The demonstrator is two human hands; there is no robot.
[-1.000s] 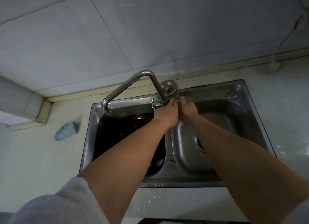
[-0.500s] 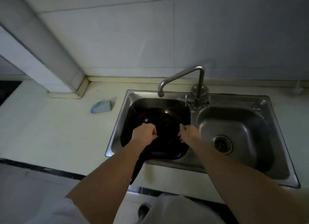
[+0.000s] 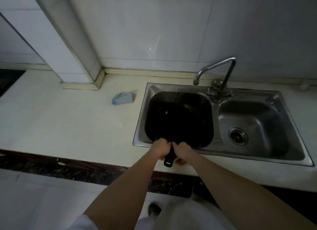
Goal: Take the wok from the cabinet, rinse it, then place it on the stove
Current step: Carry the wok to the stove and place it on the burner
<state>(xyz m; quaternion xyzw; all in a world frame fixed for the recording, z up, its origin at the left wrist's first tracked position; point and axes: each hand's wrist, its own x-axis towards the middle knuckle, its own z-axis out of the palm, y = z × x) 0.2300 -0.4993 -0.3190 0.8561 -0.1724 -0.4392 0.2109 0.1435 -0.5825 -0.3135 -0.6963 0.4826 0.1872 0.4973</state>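
A black wok (image 3: 178, 120) fills the left basin of the steel double sink (image 3: 253, 92). Its dark handle (image 3: 169, 159) sticks out over the sink's front rim toward me. My left hand (image 3: 161, 148) grips the handle from the left, and my right hand (image 3: 182, 151) grips it from the right, both fists closed around it. The faucet (image 3: 221, 67) stands behind the divider with its spout over the left basin; no water stream is visible. A dark stove edge (image 3: 8, 79) shows at the far left of the counter.
A small blue object (image 3: 122, 98) lies on the pale counter left of the sink. A tiled column (image 3: 72, 58) juts out at the back left. The right basin with its drain (image 3: 237, 136) holds nothing. Floor and my shoe show below.
My hands left the faucet valve, came back to the sink's front and closed on the wok handle. The view pulled back and shifted left.
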